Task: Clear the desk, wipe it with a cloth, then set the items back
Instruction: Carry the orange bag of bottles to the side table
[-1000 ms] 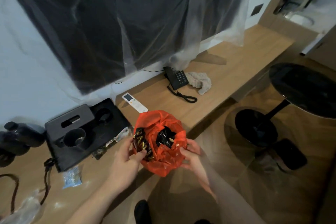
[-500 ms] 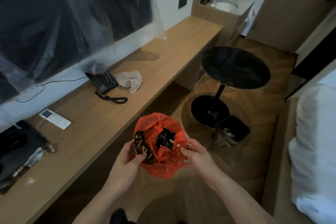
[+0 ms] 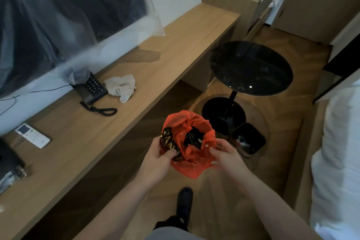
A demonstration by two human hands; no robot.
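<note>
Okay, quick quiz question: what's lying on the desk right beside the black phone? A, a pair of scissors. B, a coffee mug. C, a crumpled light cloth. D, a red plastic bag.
C: a crumpled light cloth lies on the desk just right of the black phone; the red bag is held in both hands, off the desk.

Cloth (image 3: 121, 86) on desk (image 3: 175, 48), just right of telephone (image 3: 93, 88); remote (image 3: 32, 135) further left; bin (image 3: 248, 139) beside round table (image 3: 251, 68).
</note>
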